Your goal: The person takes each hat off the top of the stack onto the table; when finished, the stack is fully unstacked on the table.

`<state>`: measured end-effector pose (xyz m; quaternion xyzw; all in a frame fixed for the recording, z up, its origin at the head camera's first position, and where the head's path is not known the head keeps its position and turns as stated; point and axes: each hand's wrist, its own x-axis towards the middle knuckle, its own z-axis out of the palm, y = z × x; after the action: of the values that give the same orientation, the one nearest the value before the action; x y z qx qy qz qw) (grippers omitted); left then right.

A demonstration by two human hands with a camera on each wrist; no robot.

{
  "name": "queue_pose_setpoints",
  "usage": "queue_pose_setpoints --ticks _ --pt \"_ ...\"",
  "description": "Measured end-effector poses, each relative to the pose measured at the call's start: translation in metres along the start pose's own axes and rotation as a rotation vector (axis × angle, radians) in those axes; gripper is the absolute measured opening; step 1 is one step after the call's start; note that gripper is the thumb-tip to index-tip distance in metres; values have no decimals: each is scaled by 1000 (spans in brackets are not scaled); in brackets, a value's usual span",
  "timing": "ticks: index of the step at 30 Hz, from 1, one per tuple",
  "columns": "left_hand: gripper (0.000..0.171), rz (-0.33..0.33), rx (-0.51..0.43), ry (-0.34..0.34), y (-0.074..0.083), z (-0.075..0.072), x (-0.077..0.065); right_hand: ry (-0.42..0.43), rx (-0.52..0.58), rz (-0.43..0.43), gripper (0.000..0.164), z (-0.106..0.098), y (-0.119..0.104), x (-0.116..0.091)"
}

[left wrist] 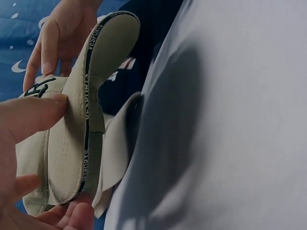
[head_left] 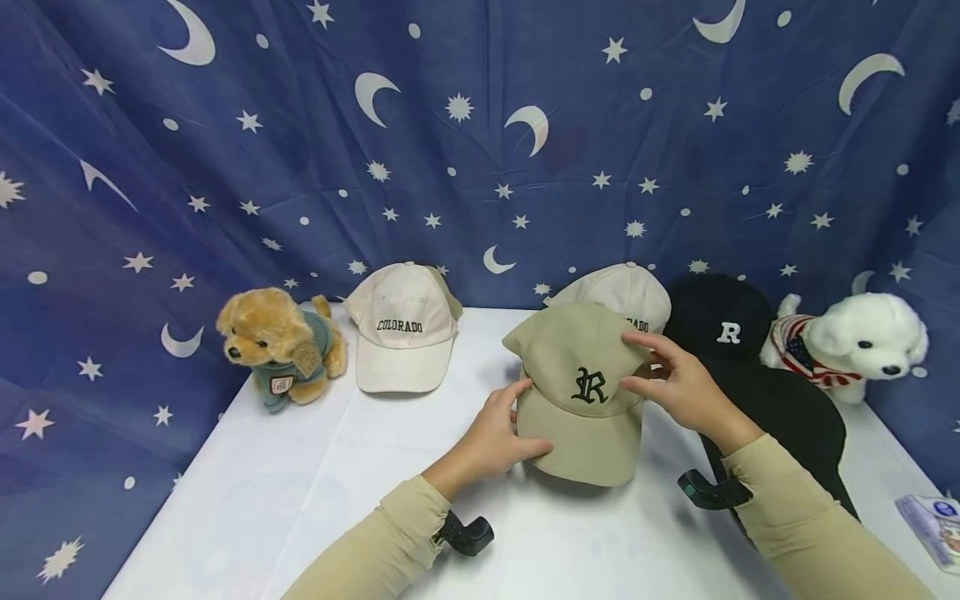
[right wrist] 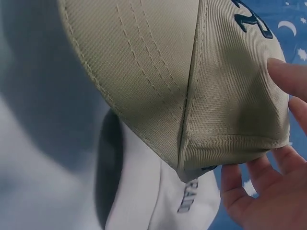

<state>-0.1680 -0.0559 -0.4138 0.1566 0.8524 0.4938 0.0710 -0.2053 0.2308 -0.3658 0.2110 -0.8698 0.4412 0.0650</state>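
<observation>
A khaki baseball cap [head_left: 579, 446] with a dark embroidered R faces the head camera, brim down. My left hand [head_left: 497, 435] grips its left side, thumb on top of the brim [left wrist: 72, 143] and fingers curled beneath the edge. On the other side my right hand [head_left: 688, 390] holds the crown [right wrist: 235, 96], its thumb at the front and fingers around the lower side. Directly behind, partly hidden, is a white cap [head_left: 611, 287] with black lettering. In the right wrist view this white cap [right wrist: 136, 187] shows below the khaki one.
Another cream cap [head_left: 405, 362] reading COLORADO stands at back left, beside a brown plush dog [head_left: 262, 329]. At right are a black cap [head_left: 712, 312], a white plush dog [head_left: 862, 333] and a purple-white packet [head_left: 930, 525]. A starry blue cloth [head_left: 450, 208] hangs behind the white table [head_left: 300, 500].
</observation>
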Motion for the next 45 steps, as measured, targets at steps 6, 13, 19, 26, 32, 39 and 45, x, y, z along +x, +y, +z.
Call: queue_pose_setpoints --ticks 6,13,19,26,32,39,45 --pt "91 6 3 -8 1 18 3 16 -41 4 59 -8 8 -8" --pt "90 17 34 -18 8 33 7 36 -63 -3 60 -17 15 -18" --pt "89 34 63 -31 12 48 8 33 -72 35 62 -25 21 -31" --pt "88 22 68 -46 18 64 8 43 -111 31 59 -36 30 -42" --pt "87 -38 58 -38 25 77 8 41 -123 53 60 -43 35 -50" --pt "85 -49 57 -29 28 86 5 46 -131 54 60 -46 37 -55" --pt "82 -49 83 -38 30 81 -2 35 -98 38 60 -44 37 -59"
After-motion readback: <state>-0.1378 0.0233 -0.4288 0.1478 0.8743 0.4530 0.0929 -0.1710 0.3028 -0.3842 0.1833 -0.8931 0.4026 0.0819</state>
